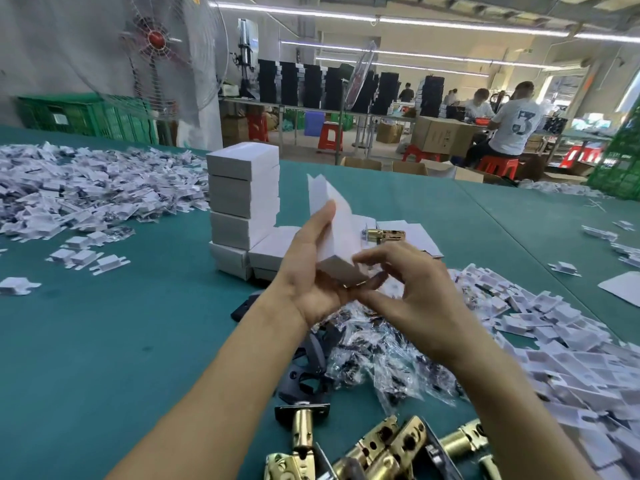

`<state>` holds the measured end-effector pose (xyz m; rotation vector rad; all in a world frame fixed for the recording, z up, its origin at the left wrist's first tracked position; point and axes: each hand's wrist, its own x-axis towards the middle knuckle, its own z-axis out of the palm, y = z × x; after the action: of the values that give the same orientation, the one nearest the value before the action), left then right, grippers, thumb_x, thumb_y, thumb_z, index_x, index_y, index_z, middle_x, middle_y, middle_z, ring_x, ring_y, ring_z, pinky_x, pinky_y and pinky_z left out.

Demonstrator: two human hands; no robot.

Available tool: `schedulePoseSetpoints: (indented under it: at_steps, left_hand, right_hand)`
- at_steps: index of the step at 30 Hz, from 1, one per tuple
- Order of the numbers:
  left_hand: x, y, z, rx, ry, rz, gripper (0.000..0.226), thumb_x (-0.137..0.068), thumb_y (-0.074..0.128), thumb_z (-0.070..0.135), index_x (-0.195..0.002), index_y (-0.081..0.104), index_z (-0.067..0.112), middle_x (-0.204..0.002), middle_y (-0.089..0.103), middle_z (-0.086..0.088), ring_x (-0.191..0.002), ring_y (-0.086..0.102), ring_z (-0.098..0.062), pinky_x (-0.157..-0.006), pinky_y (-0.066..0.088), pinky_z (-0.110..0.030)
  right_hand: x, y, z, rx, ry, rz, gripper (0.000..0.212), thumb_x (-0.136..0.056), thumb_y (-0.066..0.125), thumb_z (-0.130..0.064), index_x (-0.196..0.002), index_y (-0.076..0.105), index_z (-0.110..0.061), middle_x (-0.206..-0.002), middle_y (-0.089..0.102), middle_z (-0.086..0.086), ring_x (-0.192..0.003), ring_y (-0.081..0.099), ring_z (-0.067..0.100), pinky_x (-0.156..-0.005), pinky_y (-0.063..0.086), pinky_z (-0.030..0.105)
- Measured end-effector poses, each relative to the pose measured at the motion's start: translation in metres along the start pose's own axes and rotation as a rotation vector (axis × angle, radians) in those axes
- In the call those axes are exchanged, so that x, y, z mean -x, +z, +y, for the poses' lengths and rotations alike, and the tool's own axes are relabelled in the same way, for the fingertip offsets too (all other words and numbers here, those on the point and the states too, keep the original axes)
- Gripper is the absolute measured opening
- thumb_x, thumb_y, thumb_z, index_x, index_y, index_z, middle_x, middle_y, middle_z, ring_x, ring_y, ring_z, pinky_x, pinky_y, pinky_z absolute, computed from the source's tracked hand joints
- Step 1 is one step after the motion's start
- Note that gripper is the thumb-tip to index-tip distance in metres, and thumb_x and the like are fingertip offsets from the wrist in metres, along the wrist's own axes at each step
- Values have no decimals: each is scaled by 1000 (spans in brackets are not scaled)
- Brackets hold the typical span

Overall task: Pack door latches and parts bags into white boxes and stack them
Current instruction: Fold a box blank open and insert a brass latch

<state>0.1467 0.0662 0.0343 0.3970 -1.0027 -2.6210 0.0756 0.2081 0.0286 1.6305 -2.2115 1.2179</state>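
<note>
Teal-green cloth table cover [104, 341] across the frame. Plain white folded cardboard boxes [242, 202] stacked at centre. Shiny brass-gold metal door latches [408, 441] with black faceplates along the bottom edge. Red plastic stools [330, 135], green mesh crates [86, 116] up top.

**Illumination and image quality.** The light is bright and even. It comes from ceiling tube lights [381, 20] far behind and above the stack of white boxes [242, 202], which bloom into pale streaks. The stack's top and right faces are lit; its left faces read grey. Shadows on the green table cover [104, 341] left of the stack are soft and faint. Right of the stack, the held box [341, 233] is nearly washed out. The fingers [375, 256] of the right hand [419, 296] smear with motion blur, while the left hand [311, 282] is sharper. Clear parts bags [381, 351] in front of the stack glint. Wide-angle distortion bows the fan [156, 39] up-left of the stack, and the background is soft.
</note>
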Motion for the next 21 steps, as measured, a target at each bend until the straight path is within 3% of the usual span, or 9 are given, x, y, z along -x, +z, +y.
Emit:
schedulePoseSetpoints:
  at_steps: [3, 5, 7, 10, 15, 18, 21]
  left_hand:
    - [-7, -7, 5, -235, 255, 287, 87, -82, 79, 38, -150, 26, 35, -113, 59, -4, -98, 61, -23, -80, 59, -54]
    - [-8, -11, 7, -410, 417, 364, 106, -75, 86, 30, -152, 14, 44, -122, 56, 2, -106, 61, -23, -82, 59, -51]
    - [-9, -15, 8, -560, 532, 395, 107, -63, 90, 29, -148, 26, 34, -126, 56, 0, -109, 61, -22, -88, 58, -45]
    - [-8, -18, 5, -706, 588, 391, 83, -56, 86, 37, -127, 43, 32, -122, 58, 2, -105, 62, -19, -82, 57, -35]
    - [-11, -24, 2, -740, 568, 393, 74, -71, 82, 33, -135, 46, 26, -120, 61, 0, -104, 62, -22, -85, 57, -40]
    - [-10, -21, 2, -734, 582, 397, 70, -63, 69, 37, -127, 45, 26, -112, 59, -1, -98, 60, -23, -73, 54, -36]
    - [-9, -21, 1, -730, 565, 333, 73, -62, 65, 41, -129, 38, 27, -109, 54, -1, -92, 56, -22, -67, 48, -33]
  right_hand:
    - [8, 5, 0, 93, 23, -218, 34, -84, 76, -24, -103, 57, -44, -101, 61, -16, -94, 57, -2, -85, 49, 25]
    - [13, 13, -7, 149, 3, -409, 25, -87, 72, -23, -99, 61, -41, -96, 58, -17, -91, 55, -2, -81, 49, 26]
    - [17, 25, -18, 211, -55, -625, 25, -90, 68, -19, -104, 66, -39, -108, 55, -17, -102, 50, -1, -88, 48, 27]
    - [19, 36, -35, 155, -99, -831, 38, -90, 63, -8, -109, 69, -41, -130, 48, -18, -122, 41, 3, -103, 46, 35]
    - [21, 39, -47, 132, -137, -976, 63, -79, 54, 7, -115, 71, -41, -149, 40, -12, -134, 32, 13, -110, 38, 46]
    - [28, 43, -46, 232, -190, -961, 52, -86, 63, -6, -119, 66, -47, -153, 34, -14, -136, 28, 14, -108, 38, 49]
    - [33, 44, -42, 340, -283, -857, 43, -89, 69, -27, -123, 61, -52, -153, 34, -12, -135, 29, 14, -108, 37, 43]
